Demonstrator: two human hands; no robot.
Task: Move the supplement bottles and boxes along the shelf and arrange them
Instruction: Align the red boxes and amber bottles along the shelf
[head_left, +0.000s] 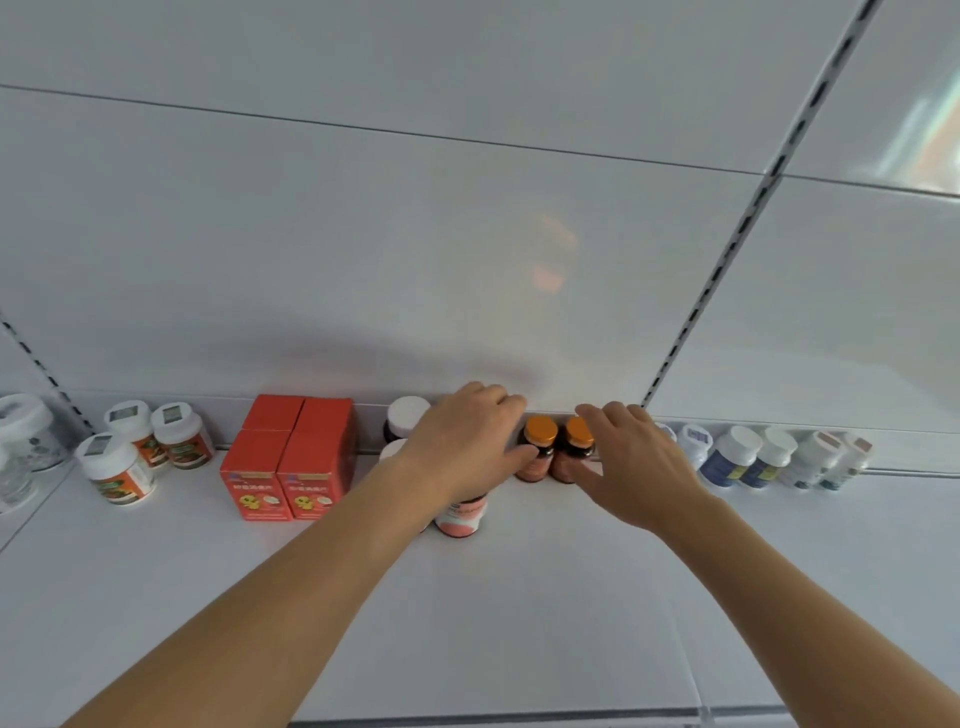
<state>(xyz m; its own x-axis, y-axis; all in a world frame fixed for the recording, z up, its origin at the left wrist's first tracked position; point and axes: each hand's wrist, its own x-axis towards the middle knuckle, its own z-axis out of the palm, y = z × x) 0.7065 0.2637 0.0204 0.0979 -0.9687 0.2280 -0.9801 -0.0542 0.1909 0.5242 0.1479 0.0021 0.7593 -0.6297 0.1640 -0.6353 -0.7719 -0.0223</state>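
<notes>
Just right of the frame's centre, two amber bottles with orange caps (558, 452) stand upright and touching at the back of the white shelf (519, 623), against its rear lip. The left hand (462, 447) reaches over from the left, its thumb touching the side of the left bottle of the pair, fingers curled over the top behind it; whether they actually close on the bottle is hidden by the hand itself. The right hand (631, 467) comes in from the right with fingers spread and relaxed, thumb near the base of the right bottle, grasping nothing that shows.

These look like small, rigid, smooth-sided bottles, probably light and a little slippery on their glossy labels. They are tall for their base, so a push near the cap would likely tip them. Bracketing the pair low on the body from both sides should let them slide together.

Under the left wrist stands a pink-labelled bottle (461, 514), with white-capped bottles (408, 421) behind. Further left are red boxes (288, 457), then orange-labelled white-capped jars (140, 447). To the right runs a row of blue-labelled white bottles (748, 457).
</notes>
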